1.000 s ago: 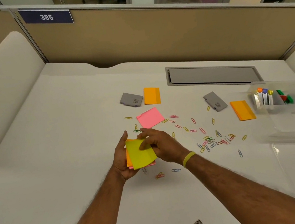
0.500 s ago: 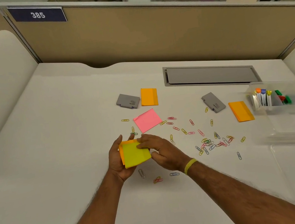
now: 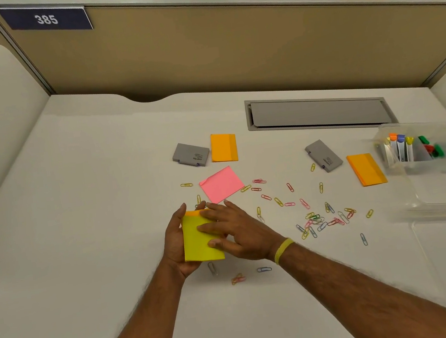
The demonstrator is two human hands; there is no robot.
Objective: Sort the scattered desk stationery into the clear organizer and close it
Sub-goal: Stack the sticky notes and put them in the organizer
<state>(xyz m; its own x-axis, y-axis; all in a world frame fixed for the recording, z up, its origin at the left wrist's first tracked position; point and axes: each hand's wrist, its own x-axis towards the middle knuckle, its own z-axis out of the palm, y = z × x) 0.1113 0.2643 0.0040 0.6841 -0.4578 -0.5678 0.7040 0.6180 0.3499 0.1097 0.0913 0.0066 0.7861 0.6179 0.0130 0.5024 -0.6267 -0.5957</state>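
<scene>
While the left hand grips the note stack under the flat right hand, offset layers may slip toward six o'clock.

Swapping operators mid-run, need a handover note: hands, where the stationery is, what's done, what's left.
Left hand: holds the stack of sticky notes, yellow on top, orange showing under it.
Right hand: fingers rest on top of the stack.
Loose on the desk: pink notes, far orange pad, right orange pad, left grey case, right grey case, scattered paper clips.
Organizer: far right, open.
Done: pens are in the organizer.
Left: the stack, pads, cases and clips go in, then close it.
</scene>
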